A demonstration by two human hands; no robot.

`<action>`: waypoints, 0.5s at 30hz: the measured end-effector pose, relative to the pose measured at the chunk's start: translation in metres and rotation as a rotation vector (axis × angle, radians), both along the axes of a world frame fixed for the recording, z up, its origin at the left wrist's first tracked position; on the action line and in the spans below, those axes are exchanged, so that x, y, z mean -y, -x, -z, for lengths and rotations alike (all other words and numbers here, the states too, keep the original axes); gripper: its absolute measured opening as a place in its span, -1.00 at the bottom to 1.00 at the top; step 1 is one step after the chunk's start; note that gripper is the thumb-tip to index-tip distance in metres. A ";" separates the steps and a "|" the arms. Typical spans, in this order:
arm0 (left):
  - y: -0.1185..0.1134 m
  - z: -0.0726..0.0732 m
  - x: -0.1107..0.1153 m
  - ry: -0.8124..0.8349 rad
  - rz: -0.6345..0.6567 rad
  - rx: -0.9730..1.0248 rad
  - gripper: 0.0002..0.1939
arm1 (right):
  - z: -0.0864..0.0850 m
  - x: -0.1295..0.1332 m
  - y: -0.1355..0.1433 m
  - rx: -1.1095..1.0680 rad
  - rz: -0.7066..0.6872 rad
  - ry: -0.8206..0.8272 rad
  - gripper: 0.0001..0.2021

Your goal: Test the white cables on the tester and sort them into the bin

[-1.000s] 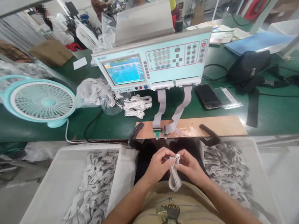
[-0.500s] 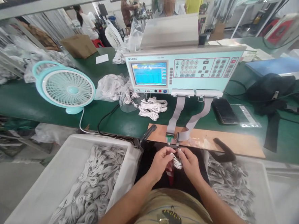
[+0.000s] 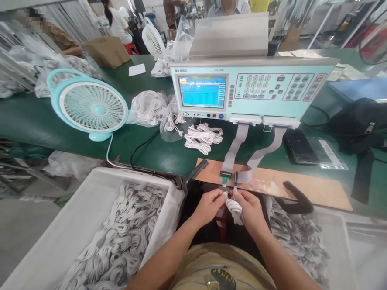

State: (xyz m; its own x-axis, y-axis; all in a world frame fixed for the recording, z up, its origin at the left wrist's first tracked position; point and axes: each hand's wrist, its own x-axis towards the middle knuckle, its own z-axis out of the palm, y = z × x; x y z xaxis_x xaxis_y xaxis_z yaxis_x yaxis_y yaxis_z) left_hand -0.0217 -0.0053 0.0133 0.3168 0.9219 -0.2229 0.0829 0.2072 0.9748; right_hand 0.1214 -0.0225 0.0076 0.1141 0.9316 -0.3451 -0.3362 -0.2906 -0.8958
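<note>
My left hand (image 3: 208,204) and my right hand (image 3: 250,209) together hold a coiled white cable (image 3: 235,208) just below the bench edge. Each hand pinches one plug end up against the two small connectors (image 3: 230,178) on the wooden board (image 3: 309,185). Two grey ribbon cables (image 3: 237,148) run from those connectors up to the pale blue tester (image 3: 249,89), whose screen is lit.
White bins full of coiled cables stand at my left (image 3: 86,226) and right (image 3: 305,243). On the green bench are a blue desk fan (image 3: 90,105), bagged cables (image 3: 150,108), loose coils (image 3: 203,137), a phone (image 3: 298,146) and a black bag (image 3: 359,122). Other people work beyond.
Both hands have risen with the cable from above my lap to the board's connectors. The camera view has tilted and shifted, so the bench things sit further right.
</note>
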 end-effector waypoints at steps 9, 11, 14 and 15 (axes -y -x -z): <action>-0.004 0.006 -0.005 -0.131 -0.143 -0.077 -0.72 | 0.000 -0.006 0.006 -0.179 0.076 0.062 -0.66; -0.008 0.006 -0.003 -0.117 -0.198 -0.047 -0.71 | 0.000 -0.005 0.005 -0.163 0.068 0.049 -0.67; -0.014 0.006 0.001 -0.083 -0.282 0.034 -0.71 | 0.000 -0.005 0.005 -0.144 0.060 0.024 -0.70; -0.017 0.006 0.002 -0.074 -0.304 0.061 -0.71 | 0.000 -0.006 0.005 -0.138 0.056 0.017 -0.71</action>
State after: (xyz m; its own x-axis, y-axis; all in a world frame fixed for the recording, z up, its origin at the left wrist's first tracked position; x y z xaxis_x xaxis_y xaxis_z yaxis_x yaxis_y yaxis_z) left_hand -0.0045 -0.0070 0.0069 0.0351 0.9894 -0.1409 -0.0309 0.1420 0.9894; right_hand 0.1161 -0.0166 0.0079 0.1156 0.9191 -0.3766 -0.4721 -0.2827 -0.8350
